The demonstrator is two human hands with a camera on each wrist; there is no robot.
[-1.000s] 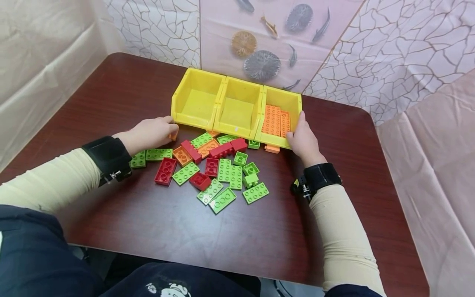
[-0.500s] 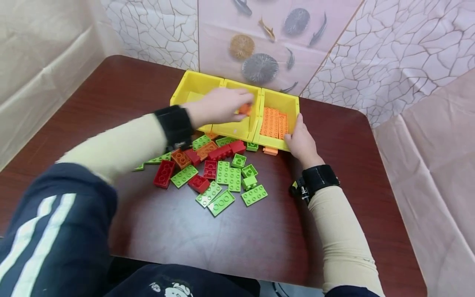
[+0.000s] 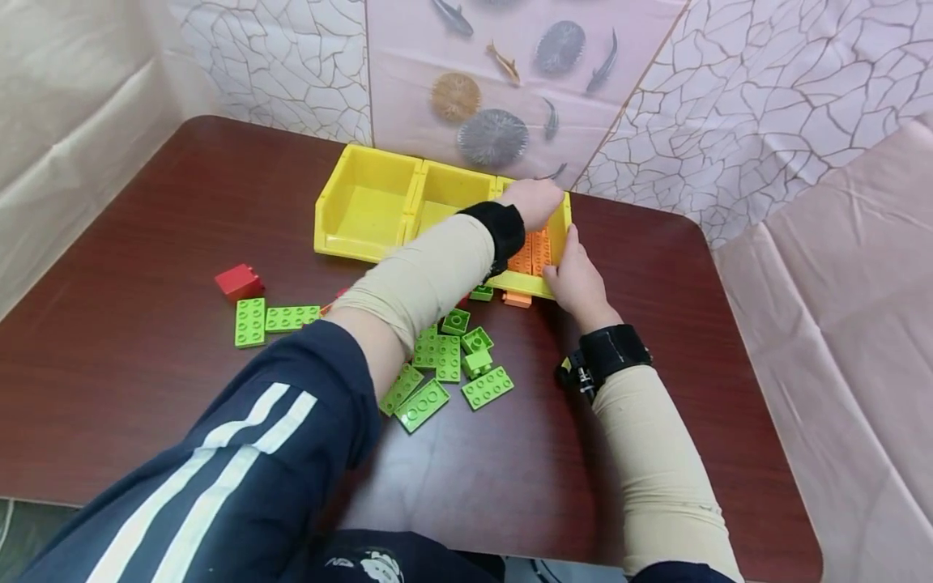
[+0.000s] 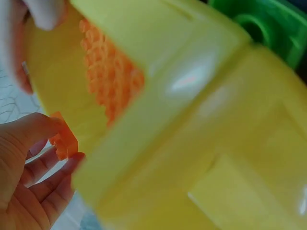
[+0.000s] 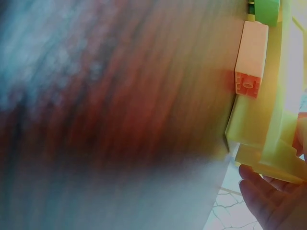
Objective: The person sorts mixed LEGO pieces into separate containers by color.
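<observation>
My left hand (image 3: 534, 202) is over the right-hand yellow bin (image 3: 521, 283). In the left wrist view its thumb and fingers pinch a small orange building brick (image 4: 64, 138) by the bin's back edge; the head view hides that brick behind the hand. Orange bricks (image 3: 541, 253) lie studs up on the bin's floor. My right hand (image 3: 579, 279) grips the same bin's right side wall, thumb inside and fingers outside, as the right wrist view also shows. Part of the right hand's fingers (image 4: 45, 12) appears at the top left of the left wrist view.
Two more yellow bins, the left one (image 3: 364, 247) and the middle one (image 3: 437, 212), adjoin it. Green bricks (image 3: 423, 405) lie in front, partly under my left forearm. A red brick (image 3: 239, 282) lies farther left. An orange brick (image 3: 517, 299) touches the bin's front.
My left hand has carried the orange brick from the table left of the bins, past the middle bin, to the right one. The right hand keeps its grip. The head view shifts slightly.
</observation>
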